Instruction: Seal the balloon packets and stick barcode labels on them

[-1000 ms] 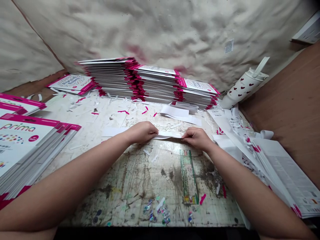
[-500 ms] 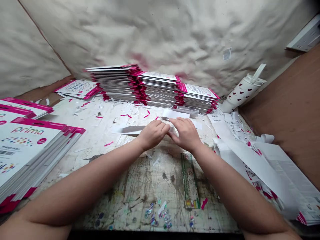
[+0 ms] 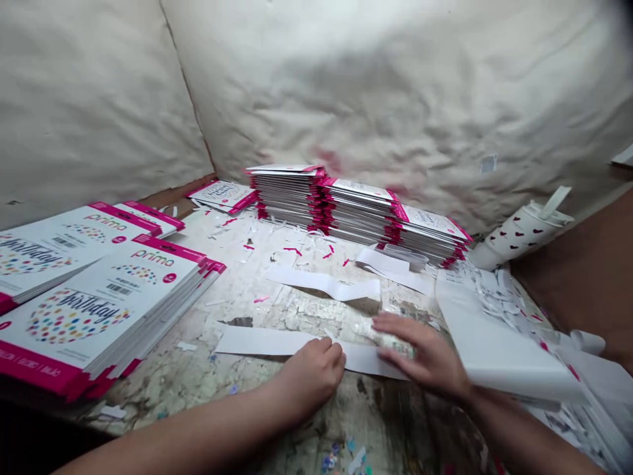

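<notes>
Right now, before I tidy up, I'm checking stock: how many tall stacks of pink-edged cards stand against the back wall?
3: the left stack, the middle stack and the right stack, side by side along the wall; more could hide behind them.

We have a long white paper strip [image 3: 359, 359] lying crosswise at six o'clock — flat, faintly creased, under our left hand [image 3: 309, 376] and right hand [image 3: 420, 356].

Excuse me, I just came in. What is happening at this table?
A person has a white paper strip flat on the worn table. The left hand rests on it, and the right hand is spread near its other end. A second strip lies behind it. Stacks of pink-edged cards stand by the wall, with Prima birthday packs at left.
</notes>
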Action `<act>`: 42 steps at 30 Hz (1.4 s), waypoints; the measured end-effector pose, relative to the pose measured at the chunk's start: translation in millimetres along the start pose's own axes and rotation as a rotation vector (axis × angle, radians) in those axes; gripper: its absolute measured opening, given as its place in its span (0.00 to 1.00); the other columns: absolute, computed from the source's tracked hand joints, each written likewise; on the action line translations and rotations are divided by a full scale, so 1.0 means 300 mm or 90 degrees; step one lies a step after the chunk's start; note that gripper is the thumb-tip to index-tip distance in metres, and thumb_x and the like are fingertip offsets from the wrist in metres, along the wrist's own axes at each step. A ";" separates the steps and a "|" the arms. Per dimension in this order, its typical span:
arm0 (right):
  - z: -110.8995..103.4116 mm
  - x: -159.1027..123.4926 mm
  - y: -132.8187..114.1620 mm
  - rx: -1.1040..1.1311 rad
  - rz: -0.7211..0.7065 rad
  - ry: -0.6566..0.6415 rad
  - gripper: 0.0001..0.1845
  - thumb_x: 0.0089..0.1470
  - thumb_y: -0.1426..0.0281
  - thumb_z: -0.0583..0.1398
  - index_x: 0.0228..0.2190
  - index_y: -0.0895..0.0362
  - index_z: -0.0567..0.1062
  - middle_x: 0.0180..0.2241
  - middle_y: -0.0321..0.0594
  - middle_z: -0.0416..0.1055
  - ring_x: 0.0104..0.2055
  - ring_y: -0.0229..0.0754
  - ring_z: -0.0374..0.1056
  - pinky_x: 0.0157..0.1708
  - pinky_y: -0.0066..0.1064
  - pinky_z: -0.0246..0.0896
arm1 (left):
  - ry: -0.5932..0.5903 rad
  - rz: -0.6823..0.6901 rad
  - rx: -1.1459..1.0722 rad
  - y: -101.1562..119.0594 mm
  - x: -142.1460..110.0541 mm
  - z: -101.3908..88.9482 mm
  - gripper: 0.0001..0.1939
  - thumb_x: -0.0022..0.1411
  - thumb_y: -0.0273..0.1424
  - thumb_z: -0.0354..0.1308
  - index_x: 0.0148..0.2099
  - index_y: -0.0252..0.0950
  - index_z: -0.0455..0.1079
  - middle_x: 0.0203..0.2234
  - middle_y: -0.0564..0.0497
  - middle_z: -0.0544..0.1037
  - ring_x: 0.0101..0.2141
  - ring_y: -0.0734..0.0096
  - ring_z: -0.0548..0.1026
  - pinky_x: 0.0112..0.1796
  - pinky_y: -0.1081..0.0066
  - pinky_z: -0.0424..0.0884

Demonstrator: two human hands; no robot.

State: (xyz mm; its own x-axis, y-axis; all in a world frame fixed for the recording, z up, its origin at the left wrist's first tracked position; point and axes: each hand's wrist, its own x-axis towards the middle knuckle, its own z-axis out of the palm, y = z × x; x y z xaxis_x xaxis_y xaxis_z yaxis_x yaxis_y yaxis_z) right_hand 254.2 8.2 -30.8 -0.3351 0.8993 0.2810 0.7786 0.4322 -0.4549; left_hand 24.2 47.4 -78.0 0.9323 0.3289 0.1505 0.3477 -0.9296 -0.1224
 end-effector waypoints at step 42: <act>-0.017 1.475 -0.006 -0.347 0.043 -0.006 0.19 0.40 0.60 0.66 0.36 0.54 0.77 0.32 0.36 0.74 0.33 0.40 0.68 0.31 0.28 0.62 | 0.059 -0.092 -0.241 -0.027 0.089 0.226 0.14 0.56 0.40 0.59 0.28 0.34 0.66 0.21 0.51 0.67 0.23 0.73 0.60 0.20 0.74 0.51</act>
State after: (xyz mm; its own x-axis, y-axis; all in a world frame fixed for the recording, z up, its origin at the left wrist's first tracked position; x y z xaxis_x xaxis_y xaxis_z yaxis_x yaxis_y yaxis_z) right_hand 107.2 405.0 98.7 -0.2770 0.9256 0.2578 0.9600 0.2780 0.0333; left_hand 53.0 74.8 -139.4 0.8576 0.4606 0.2290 0.3976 -0.8760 0.2730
